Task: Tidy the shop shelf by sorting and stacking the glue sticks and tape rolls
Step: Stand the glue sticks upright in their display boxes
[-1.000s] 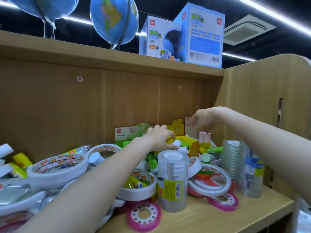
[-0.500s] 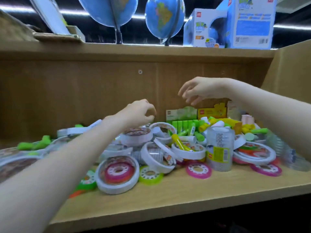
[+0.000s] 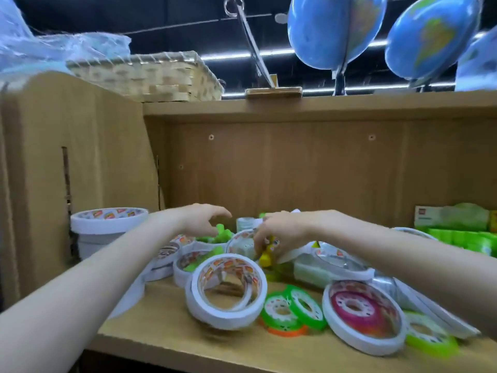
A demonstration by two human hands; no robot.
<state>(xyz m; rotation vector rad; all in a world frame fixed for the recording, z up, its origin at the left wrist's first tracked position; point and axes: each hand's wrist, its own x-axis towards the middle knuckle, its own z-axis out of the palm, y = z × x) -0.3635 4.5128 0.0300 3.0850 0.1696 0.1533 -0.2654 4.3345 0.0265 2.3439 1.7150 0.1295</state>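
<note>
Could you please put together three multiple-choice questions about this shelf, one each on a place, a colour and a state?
1. Where does the tall stack of wide white tape rolls stand?
A. far left of the shelf
B. far right
C. on the top board

2. What colour is the glue stick under the right hand?
A. blue
B. yellow
C. black

3. How is the left hand?
A. gripping a roll
B. flat on the shelf
C. fingers loosely curled, holding nothing

Key: 1 A, it stands beside the left side panel. 2 B, its body shows yellow. 3 C, its fingers hang over green sticks.
</note>
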